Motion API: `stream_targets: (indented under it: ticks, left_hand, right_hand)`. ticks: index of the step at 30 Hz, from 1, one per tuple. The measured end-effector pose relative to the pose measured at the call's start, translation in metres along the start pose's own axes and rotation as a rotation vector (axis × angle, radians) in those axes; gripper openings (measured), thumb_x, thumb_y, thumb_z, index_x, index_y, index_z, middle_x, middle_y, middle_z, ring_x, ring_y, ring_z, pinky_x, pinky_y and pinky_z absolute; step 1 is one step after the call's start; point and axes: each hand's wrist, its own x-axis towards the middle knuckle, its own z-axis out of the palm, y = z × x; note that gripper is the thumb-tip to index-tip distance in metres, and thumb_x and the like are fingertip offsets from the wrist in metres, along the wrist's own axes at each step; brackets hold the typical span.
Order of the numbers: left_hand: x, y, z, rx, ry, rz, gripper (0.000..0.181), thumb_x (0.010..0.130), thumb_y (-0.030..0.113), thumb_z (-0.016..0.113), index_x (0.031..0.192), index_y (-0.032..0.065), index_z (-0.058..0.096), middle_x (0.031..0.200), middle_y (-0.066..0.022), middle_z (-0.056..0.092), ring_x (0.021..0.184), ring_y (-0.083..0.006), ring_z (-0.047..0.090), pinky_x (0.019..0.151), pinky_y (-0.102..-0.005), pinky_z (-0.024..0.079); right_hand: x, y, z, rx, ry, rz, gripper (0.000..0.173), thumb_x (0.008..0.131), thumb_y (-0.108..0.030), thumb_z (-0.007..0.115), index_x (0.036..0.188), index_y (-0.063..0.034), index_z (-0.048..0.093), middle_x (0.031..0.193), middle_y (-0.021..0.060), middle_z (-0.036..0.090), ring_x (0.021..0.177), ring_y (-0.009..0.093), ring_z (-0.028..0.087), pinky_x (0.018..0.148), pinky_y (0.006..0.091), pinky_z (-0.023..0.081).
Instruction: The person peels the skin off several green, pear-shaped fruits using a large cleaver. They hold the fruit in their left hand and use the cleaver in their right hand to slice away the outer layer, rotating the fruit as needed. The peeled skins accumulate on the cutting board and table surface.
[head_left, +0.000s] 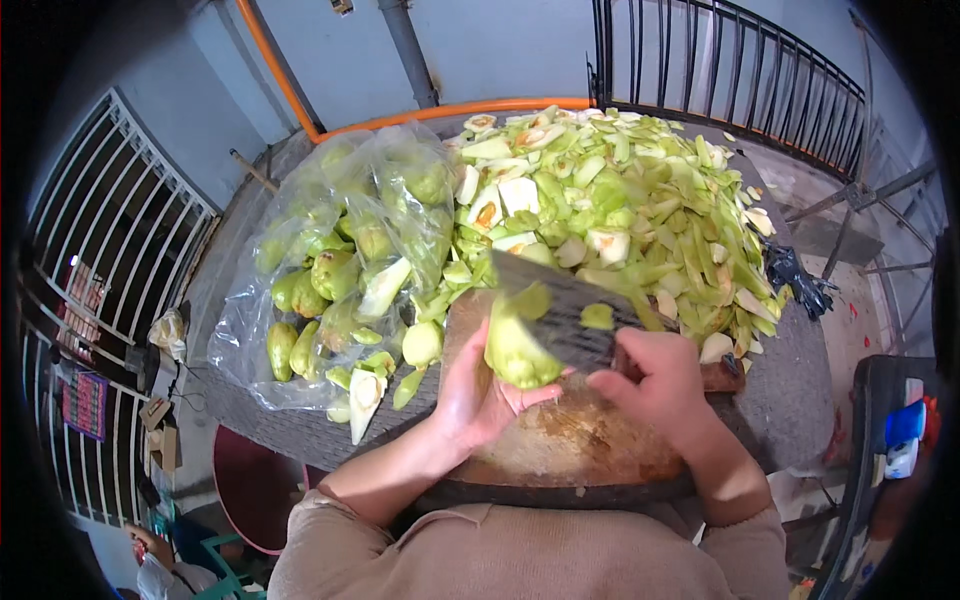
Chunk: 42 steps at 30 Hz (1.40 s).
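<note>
Cupped from below, a pale green chayote (517, 349) rests in my left hand (472, 401). My right hand (652, 375) grips a broad-bladed cleaver (562, 307), blurred by motion, its blade against or just over the chayote's upper side. Two bits of green peel cling to the blade. Under both hands is a worn wooden chopping board (570, 442). Behind it rises a large heap of chayote peels and cut pieces (600, 195). A clear plastic bag (352, 195) to the left holds several whole chayotes (334, 274).
All this stands on a grey table (315, 435). Loose trimmings (367, 397) lie left of the board. A black plastic bag (799, 277) hangs at the right edge. A dark red tub (251, 480) stands below left. A person's arm (150, 547) shows at lower left.
</note>
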Motion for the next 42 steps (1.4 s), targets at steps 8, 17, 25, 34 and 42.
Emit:
stream_targets:
  ticks: [8,17,25,34,42]
  left_hand:
    - [-0.003,-0.007,-0.044,-0.150,-0.051,0.063,0.055,0.094,0.052,0.045,0.128,0.0088,0.052,0.127,-0.0133,0.056,0.111,-0.0295,0.057,0.096,-0.0463,0.045]
    - [0.010,-0.018,-0.059,-0.044,0.049,0.068,0.051,0.091,0.045,0.051,0.126,0.0077,0.053,0.119,-0.0141,0.061,0.107,-0.0297,0.060,0.095,-0.0429,0.047]
    - [-0.012,-0.011,-0.025,0.136,0.091,0.084,0.054,0.090,0.042,0.052,0.129,0.0058,0.049,0.120,-0.0152,0.060,0.107,-0.0303,0.060,0.095,-0.0422,0.047]
    - [-0.017,-0.009,0.005,0.414,0.005,0.107,0.070,0.084,0.057,0.046,0.131,0.0044,0.044,0.117,-0.0152,0.059,0.103,-0.0336,0.061,0.082,-0.0454,0.052]
    - [-0.015,-0.003,0.001,0.188,-0.071,-0.006,0.069,0.086,0.059,0.044,0.131,0.0062,0.045,0.118,-0.0158,0.059,0.101,-0.0331,0.063,0.066,-0.0384,0.052]
  right_hand:
    - [-0.006,-0.013,0.016,-0.082,-0.134,-0.176,0.051,0.074,-0.055,0.069,0.062,-0.0089,0.052,0.057,0.0070,0.057,0.054,0.028,0.059,0.051,0.0393,0.046]
    - [-0.012,-0.024,0.017,-0.164,-0.127,-0.323,0.051,0.072,-0.054,0.071,0.060,-0.0102,0.048,0.056,0.0042,0.054,0.052,0.025,0.057,0.050,0.0366,0.044]
    - [-0.010,-0.017,0.016,-0.180,-0.098,-0.344,0.054,0.069,-0.057,0.072,0.057,-0.0118,0.044,0.051,0.0018,0.049,0.049,0.022,0.056,0.048,0.0336,0.042]
    - [0.016,0.020,0.000,-0.261,0.036,-0.058,0.058,0.075,-0.060,0.066,0.063,-0.0054,0.052,0.054,0.0102,0.052,0.051,0.030,0.056,0.048,0.0375,0.041]
    - [0.028,0.056,-0.017,-0.148,0.209,0.348,0.053,0.083,-0.051,0.065,0.065,-0.0016,0.056,0.052,0.0101,0.053,0.046,0.024,0.049,0.048,0.0358,0.038]
